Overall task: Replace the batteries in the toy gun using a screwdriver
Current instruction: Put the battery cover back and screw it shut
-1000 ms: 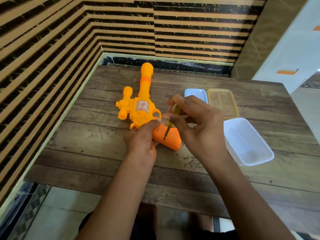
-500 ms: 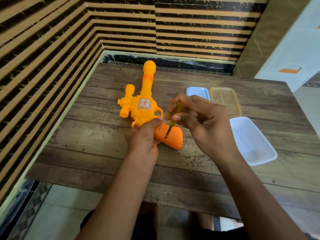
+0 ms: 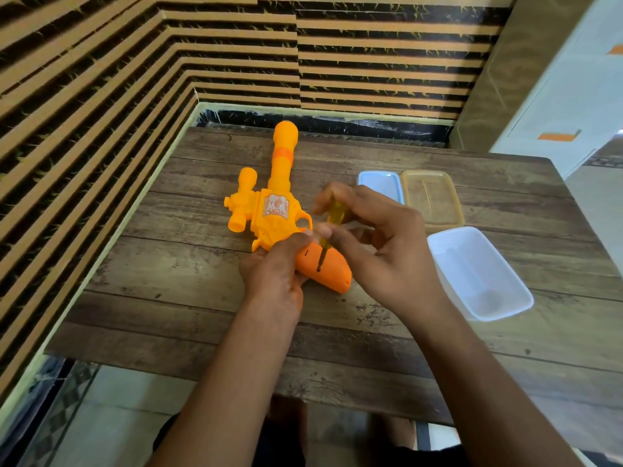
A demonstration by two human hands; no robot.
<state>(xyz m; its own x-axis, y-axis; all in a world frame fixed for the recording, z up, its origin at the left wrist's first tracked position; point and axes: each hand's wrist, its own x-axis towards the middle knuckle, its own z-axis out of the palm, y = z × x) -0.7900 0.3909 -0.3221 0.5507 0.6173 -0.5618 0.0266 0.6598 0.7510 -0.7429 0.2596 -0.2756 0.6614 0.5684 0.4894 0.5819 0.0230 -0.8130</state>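
Note:
An orange toy gun (image 3: 274, 210) lies flat on the wooden table (image 3: 188, 291), barrel pointing away from me, its darker orange grip toward me. My left hand (image 3: 274, 269) grips the gun where the body meets the grip and holds it down. My right hand (image 3: 377, 251) pinches a small screwdriver (image 3: 332, 224) with a clear yellow handle between thumb and fingers. The screwdriver stands nearly upright, its dark tip set into a spot on the grip's side face.
A white plastic tub (image 3: 478, 274) stands to the right of my right hand. Behind it lie a pale blue lid (image 3: 381, 185) and a tan lid (image 3: 433, 197). Striped walls close the table's left and far sides.
The fingers of my right hand have shifted round the screwdriver handle while its tip stays on the grip. My left hand and the gun have kept still.

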